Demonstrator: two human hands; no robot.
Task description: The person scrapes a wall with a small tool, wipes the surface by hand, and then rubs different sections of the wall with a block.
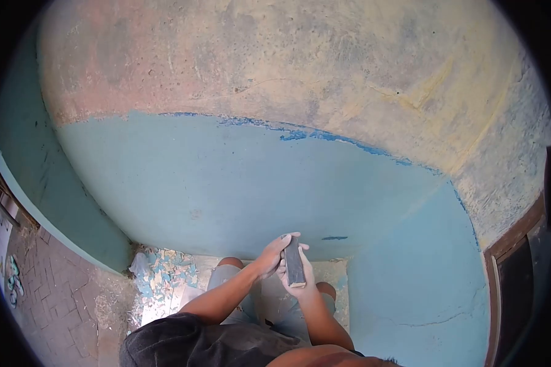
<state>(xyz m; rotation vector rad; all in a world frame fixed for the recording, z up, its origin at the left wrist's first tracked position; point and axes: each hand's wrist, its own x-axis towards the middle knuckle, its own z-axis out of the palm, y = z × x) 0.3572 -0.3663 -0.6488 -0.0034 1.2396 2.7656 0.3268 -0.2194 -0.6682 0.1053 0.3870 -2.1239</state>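
A dark, flat rectangular block (294, 263) with a pale lower end is held in front of the lap. My right hand (304, 280) is wrapped round its lower part from beneath. At the block's upper left side is my left hand (274, 255), its fingers pressed together against the block's edge. Pale dust covers the fingers of both hands. Beyond the hands stands a wall with light blue paint (226, 183) on its lower part and bare, mottled plaster (275, 55) above.
Paint flakes (165, 272) and a crumpled clear plastic bag (140, 264) lie on the floor at the left. Past a low blue wall (61, 177) is brick paving (52, 293) with sandals (14, 281). A brown wooden frame (491, 293) stands at the right.
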